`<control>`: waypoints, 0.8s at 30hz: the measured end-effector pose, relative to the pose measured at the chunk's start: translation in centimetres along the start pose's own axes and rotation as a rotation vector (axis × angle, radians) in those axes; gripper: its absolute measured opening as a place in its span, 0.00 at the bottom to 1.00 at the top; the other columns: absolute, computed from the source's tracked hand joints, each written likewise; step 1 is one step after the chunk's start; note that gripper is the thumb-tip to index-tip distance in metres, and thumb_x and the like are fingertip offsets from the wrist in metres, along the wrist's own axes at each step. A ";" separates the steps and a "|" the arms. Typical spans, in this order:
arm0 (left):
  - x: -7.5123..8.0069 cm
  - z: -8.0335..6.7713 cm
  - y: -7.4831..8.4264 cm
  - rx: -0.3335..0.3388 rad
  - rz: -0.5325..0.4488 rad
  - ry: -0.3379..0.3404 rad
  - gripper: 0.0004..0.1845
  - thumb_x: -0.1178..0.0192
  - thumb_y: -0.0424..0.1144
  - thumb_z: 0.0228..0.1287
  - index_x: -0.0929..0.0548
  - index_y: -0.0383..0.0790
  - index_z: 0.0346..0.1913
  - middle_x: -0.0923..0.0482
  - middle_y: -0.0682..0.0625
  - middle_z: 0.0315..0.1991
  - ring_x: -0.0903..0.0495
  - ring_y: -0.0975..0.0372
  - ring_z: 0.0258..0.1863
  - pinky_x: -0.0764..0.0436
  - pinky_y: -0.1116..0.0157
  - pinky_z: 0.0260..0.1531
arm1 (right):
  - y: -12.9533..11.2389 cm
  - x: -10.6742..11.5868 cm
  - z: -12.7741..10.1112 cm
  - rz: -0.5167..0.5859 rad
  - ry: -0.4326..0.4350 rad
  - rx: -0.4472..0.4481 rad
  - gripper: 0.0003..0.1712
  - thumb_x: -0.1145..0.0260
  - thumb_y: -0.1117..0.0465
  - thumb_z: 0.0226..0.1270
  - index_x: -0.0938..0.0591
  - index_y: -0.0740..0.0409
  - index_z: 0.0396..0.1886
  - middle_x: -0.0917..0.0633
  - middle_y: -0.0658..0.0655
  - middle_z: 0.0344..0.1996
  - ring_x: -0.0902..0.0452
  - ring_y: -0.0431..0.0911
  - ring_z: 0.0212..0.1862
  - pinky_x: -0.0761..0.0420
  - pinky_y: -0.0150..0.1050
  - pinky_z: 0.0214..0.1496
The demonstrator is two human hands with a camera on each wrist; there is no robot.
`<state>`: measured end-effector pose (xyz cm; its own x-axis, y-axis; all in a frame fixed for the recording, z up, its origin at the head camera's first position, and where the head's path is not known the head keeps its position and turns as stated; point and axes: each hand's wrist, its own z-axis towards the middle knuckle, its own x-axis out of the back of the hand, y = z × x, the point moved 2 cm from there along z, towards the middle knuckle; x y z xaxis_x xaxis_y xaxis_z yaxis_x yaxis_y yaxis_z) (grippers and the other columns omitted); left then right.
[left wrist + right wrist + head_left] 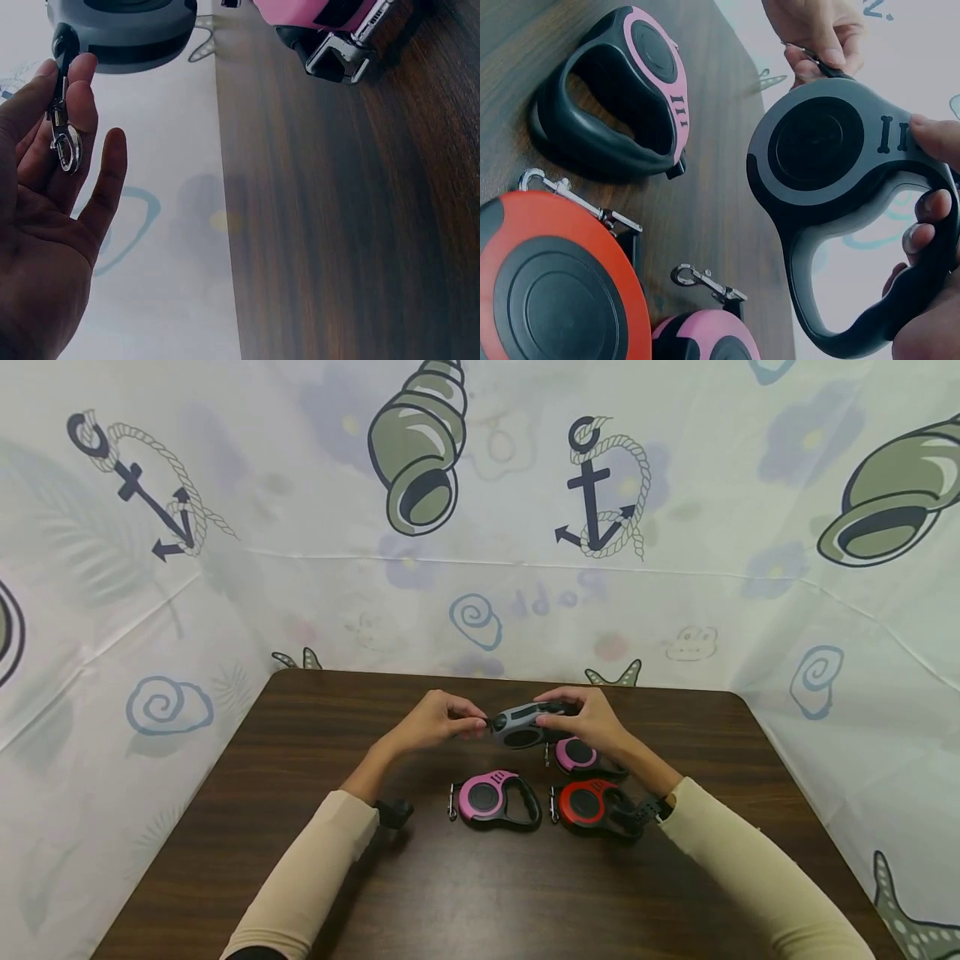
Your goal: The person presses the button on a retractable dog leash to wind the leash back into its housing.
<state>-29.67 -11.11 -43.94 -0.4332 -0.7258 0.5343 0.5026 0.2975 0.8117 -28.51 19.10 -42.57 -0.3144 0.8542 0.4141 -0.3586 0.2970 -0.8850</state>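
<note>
A grey and black retractable dog leash (521, 725) is held up over the far part of the table. My right hand (589, 717) grips its black handle, fingers curled through the loop and thumb on the grey casing, as the right wrist view shows. With thumb and fingers my left hand (444, 720) pinches the short black strap at the leash's nose, and a metal snap hook (67, 146) hangs from it against the fingers. Below lie a pink leash (483, 797), a red leash (582, 803) and a second pink leash (576, 753), partly covered by the right hand's leash and forearm.
The dark wooden table (420, 893) reaches back to a patterned white cloth (337, 602) hung behind and at the sides. Each lying leash has its metal clip pointing left, such as the clip (452, 802) of the nearer pink one.
</note>
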 end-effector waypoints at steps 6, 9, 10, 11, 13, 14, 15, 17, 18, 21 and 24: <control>0.0 0.0 -0.1 0.013 0.011 0.039 0.07 0.32 0.34 0.73 0.07 0.35 0.46 0.08 0.46 0.34 0.13 0.49 0.30 0.25 0.69 0.26 | 0.0 -0.6 0.3 -0.009 0.028 -0.007 0.18 0.23 0.62 0.68 0.10 0.58 0.57 0.10 0.60 0.47 0.19 0.46 0.35 0.21 0.33 0.37; 0.0 -0.1 -0.3 0.016 0.041 0.059 0.07 0.30 0.34 0.71 0.08 0.35 0.47 0.08 0.45 0.34 0.13 0.57 0.29 0.24 0.69 0.26 | 0.1 -0.9 0.5 0.005 0.034 -0.019 0.18 0.23 0.62 0.68 0.11 0.58 0.56 0.10 0.61 0.47 0.18 0.46 0.37 0.19 0.33 0.39; 0.0 -0.2 -0.4 0.014 0.049 0.064 0.08 0.29 0.33 0.71 0.08 0.34 0.48 0.08 0.44 0.35 0.12 0.59 0.29 0.23 0.69 0.26 | 0.2 -1.1 0.5 0.021 0.034 -0.027 0.18 0.23 0.62 0.68 0.11 0.59 0.57 0.10 0.61 0.47 0.16 0.46 0.37 0.17 0.34 0.40; 0.0 -0.2 -0.5 0.009 0.060 0.069 0.08 0.28 0.33 0.70 0.08 0.34 0.48 0.08 0.44 0.35 0.12 0.59 0.30 0.22 0.69 0.27 | 0.2 -1.2 0.5 0.038 0.034 -0.037 0.18 0.23 0.63 0.68 0.11 0.59 0.57 0.09 0.62 0.47 0.15 0.47 0.38 0.16 0.34 0.41; 0.1 -0.4 -0.7 -0.005 0.073 0.080 0.10 0.27 0.32 0.68 0.08 0.33 0.49 0.08 0.43 0.36 0.11 0.58 0.31 0.20 0.69 0.28 | 0.3 -1.4 0.6 0.070 0.035 -0.053 0.18 0.23 0.63 0.68 0.11 0.60 0.57 0.09 0.63 0.47 0.12 0.48 0.40 0.13 0.36 0.43; 0.1 -0.5 -0.8 -0.014 0.080 0.087 0.10 0.27 0.32 0.68 0.08 0.32 0.49 0.08 0.43 0.36 0.11 0.57 0.31 0.19 0.69 0.29 | 0.4 -1.6 0.7 0.078 0.037 -0.056 0.18 0.23 0.64 0.68 0.12 0.61 0.57 0.09 0.63 0.47 0.11 0.48 0.40 0.13 0.36 0.43; 0.1 -0.6 -0.9 -0.021 0.089 0.094 0.10 0.26 0.32 0.67 0.08 0.33 0.49 0.08 0.44 0.37 0.10 0.55 0.33 0.18 0.69 0.31 | 0.4 -1.7 0.7 0.085 0.037 -0.056 0.19 0.24 0.64 0.68 0.12 0.62 0.57 0.10 0.63 0.47 0.11 0.49 0.40 0.12 0.37 0.44; 0.2 -0.7 -1.1 -0.027 0.099 0.107 0.10 0.26 0.32 0.67 0.08 0.33 0.49 0.08 0.45 0.39 0.10 0.53 0.34 0.16 0.69 0.33 | 0.5 -1.9 0.8 0.088 0.038 -0.050 0.19 0.24 0.65 0.69 0.12 0.63 0.57 0.10 0.64 0.48 0.11 0.49 0.40 0.12 0.36 0.44; 0.2 -0.8 -1.2 -0.026 0.100 0.112 0.11 0.26 0.32 0.67 0.08 0.33 0.49 0.08 0.45 0.39 0.10 0.51 0.34 0.16 0.69 0.33 | 0.5 -2.1 0.9 0.086 0.038 -0.045 0.19 0.24 0.65 0.69 0.12 0.64 0.57 0.10 0.64 0.47 0.11 0.49 0.40 0.13 0.36 0.44; 0.2 -1.1 -1.5 -0.007 0.105 0.112 0.11 0.27 0.33 0.68 0.08 0.34 0.50 0.08 0.46 0.40 0.10 0.47 0.34 0.18 0.70 0.31 | 0.5 -2.5 1.1 0.076 0.039 -0.042 0.19 0.24 0.65 0.68 0.12 0.64 0.57 0.10 0.65 0.47 0.14 0.49 0.40 0.14 0.35 0.43; 0.2 -1.4 -2.0 0.016 0.117 0.102 0.11 0.28 0.35 0.70 0.08 0.35 0.51 0.08 0.45 0.40 0.13 0.46 0.31 0.23 0.70 0.27 | 0.8 -3.0 1.4 0.061 0.041 -0.057 0.19 0.24 0.64 0.68 0.12 0.63 0.57 0.10 0.65 0.47 0.16 0.50 0.40 0.16 0.34 0.42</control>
<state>-29.69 -12.72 -45.79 -0.2933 -0.7445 0.5997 0.5331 0.3933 0.7491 -29.04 16.17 -44.21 -0.2978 0.8879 0.3506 -0.2891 0.2661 -0.9195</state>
